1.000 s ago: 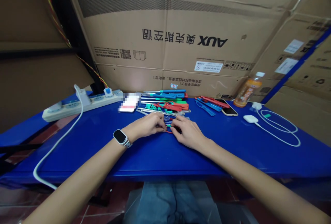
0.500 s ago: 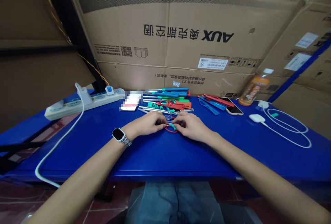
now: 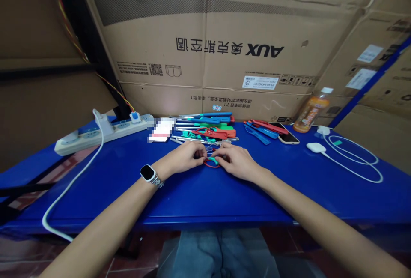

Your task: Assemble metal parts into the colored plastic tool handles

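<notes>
Both hands meet low over the blue table, fingertips close together. My left hand [image 3: 190, 156], below a wrist with a watch [image 3: 147, 173], is closed in a pinch at the left end of a small item; what lies in its fingertips is hidden. Between the hands shows a small green plastic piece [image 3: 212, 159], pinched by my right hand [image 3: 235, 160]. Just under the fingers curves a thin red loop [image 3: 212, 165], perhaps a handle ring. Beyond the hands lies a pile of screwdrivers [image 3: 208, 119], with a red-handled tool [image 3: 212, 133] and green plastic parts [image 3: 189, 134].
Red and blue plastic tools [image 3: 265, 130] lie right of the pile, partly over a phone [image 3: 289, 136]. An orange drink bottle [image 3: 311, 113] and white charger cable [image 3: 356, 158] are farther right. At left are a power strip [image 3: 105, 131] and a blurred white object [image 3: 162, 129]. Cardboard boxes [image 3: 224, 25] stand behind.
The view has shifted slightly. Both hands stay together at the green piece and red loop, with only small finger movement.
</notes>
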`<control>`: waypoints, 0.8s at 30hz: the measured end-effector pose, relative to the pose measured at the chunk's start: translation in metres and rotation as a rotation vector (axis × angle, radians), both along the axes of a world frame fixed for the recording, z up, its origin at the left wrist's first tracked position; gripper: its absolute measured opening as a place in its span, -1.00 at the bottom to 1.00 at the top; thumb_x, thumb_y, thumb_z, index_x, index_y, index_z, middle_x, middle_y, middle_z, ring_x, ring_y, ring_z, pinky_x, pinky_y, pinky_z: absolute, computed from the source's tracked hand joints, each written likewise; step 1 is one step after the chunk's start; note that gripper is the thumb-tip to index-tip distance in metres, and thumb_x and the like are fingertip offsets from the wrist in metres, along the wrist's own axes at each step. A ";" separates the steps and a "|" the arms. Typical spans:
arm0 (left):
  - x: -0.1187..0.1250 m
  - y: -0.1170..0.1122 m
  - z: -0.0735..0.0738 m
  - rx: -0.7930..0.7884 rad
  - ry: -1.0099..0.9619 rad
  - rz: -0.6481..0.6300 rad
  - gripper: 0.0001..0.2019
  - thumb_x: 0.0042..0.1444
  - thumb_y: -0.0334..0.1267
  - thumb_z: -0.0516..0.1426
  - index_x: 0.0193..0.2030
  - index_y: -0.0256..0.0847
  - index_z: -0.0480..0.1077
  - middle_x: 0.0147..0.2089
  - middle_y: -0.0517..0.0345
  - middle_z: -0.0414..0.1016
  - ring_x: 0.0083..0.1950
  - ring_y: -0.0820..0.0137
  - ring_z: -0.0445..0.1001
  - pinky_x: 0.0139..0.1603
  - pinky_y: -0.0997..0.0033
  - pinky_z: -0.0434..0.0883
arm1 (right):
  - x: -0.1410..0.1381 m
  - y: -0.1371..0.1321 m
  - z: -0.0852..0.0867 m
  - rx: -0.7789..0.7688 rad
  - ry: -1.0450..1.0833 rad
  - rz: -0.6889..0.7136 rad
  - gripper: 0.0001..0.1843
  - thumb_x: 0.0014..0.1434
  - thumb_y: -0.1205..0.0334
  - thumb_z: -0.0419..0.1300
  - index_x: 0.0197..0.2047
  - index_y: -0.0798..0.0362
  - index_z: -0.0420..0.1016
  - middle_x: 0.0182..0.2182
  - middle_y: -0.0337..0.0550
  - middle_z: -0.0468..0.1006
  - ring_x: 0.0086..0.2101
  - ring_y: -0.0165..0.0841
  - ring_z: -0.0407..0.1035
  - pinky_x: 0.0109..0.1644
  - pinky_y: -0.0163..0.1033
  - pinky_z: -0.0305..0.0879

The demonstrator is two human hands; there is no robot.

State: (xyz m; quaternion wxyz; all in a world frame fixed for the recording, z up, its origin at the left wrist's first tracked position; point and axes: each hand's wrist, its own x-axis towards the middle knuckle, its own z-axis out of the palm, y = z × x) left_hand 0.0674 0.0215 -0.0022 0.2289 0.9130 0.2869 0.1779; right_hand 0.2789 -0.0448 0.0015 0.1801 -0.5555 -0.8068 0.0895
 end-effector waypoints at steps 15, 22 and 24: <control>0.007 -0.006 -0.005 0.222 0.078 -0.003 -0.86 0.25 -0.35 0.09 -0.21 -0.23 0.49 -0.16 0.05 0.43 -0.17 0.31 0.44 -0.15 0.38 0.37 | -0.003 0.000 0.002 -0.022 -0.005 -0.046 -0.81 0.28 0.21 0.13 -0.11 -0.10 0.55 -0.23 -0.27 0.53 -0.31 -0.42 0.41 -0.34 -0.33 0.04; -0.004 -0.016 0.001 0.401 0.246 -0.094 -0.72 0.25 -0.41 0.02 -0.07 -0.21 0.55 -0.18 0.00 0.41 -0.21 0.28 0.43 -0.16 0.33 0.38 | -0.005 -0.002 0.001 0.007 -0.079 -0.044 -0.79 0.31 0.18 0.08 -0.12 -0.13 0.55 -0.21 -0.25 0.52 -0.32 -0.40 0.40 -0.38 -0.32 -0.01; -0.008 -0.017 0.000 0.390 0.238 -0.108 -0.67 0.26 -0.41 0.00 0.02 -0.19 0.53 -0.16 -0.01 0.40 -0.19 0.27 0.43 -0.13 0.32 0.39 | -0.006 -0.003 0.001 0.023 -0.116 -0.047 -0.78 0.33 0.18 0.06 -0.11 -0.13 0.54 -0.19 -0.23 0.51 -0.32 -0.39 0.41 -0.40 -0.32 -0.03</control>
